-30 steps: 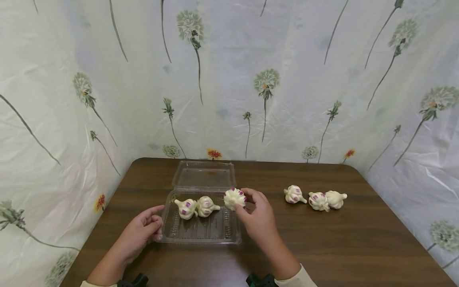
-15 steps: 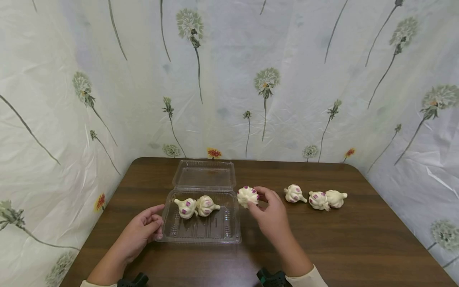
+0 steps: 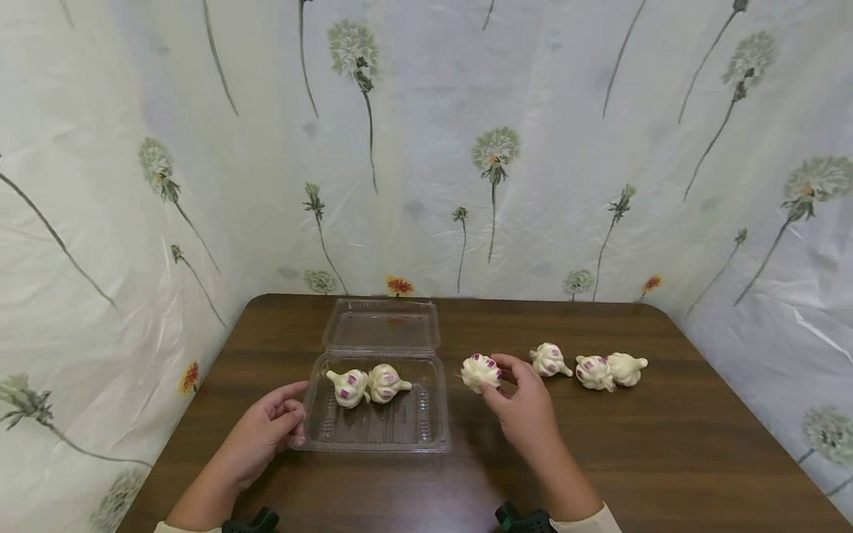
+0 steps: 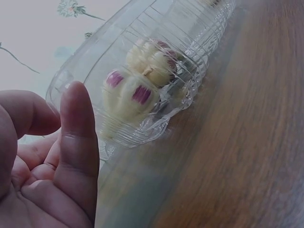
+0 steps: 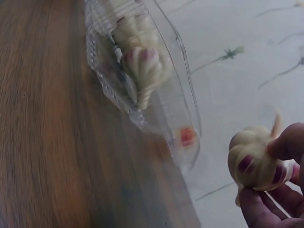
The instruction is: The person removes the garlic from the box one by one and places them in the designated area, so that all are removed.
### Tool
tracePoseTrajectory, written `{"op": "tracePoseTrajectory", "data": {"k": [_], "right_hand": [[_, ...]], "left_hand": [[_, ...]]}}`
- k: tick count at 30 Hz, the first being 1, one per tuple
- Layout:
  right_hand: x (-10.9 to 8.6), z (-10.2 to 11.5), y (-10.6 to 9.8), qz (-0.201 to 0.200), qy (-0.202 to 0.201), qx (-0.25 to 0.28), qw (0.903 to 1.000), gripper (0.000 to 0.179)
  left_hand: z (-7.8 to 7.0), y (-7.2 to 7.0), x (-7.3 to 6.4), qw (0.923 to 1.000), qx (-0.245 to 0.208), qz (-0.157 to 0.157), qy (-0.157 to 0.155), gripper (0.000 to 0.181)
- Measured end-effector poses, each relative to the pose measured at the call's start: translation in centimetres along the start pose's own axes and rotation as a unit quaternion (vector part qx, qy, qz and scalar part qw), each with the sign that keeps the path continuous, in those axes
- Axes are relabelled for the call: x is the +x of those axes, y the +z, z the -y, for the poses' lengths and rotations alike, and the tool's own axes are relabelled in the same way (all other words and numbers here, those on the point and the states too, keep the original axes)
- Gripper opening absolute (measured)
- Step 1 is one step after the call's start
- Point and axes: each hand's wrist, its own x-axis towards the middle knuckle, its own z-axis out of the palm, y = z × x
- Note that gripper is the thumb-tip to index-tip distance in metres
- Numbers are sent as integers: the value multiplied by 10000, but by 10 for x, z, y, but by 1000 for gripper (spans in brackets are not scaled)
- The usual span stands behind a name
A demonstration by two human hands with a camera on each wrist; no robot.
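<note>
Right of the open, clear, ribbed plastic clamshell box (image 3: 373,437), the right hand (image 3: 528,403) pinches a cream, lobed garlic bulb with purple patches (image 3: 478,371). The left hand (image 3: 266,423), fingers loosely bent, is at the box's left rim. Two similar knobbly bulbs (image 3: 349,389) sit inside the box; three smooth-ribbed, tapering bulbs (image 3: 594,372) lie farther right of it on the dark-brown, wood-grained worktop (image 3: 666,459).

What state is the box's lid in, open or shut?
Open: in the head view, the lid lies back on the far side of the base, leaving the two bulbs there uncovered.
</note>
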Motion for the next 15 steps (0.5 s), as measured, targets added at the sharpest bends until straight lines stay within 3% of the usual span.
{"op": "tracePoseTrajectory", "data": {"k": [15], "right_hand": [[1, -16, -26, -6, 302, -261, 9992, 51]], "left_hand": [[0, -1, 0, 9999, 77, 69, 79, 57]]}}
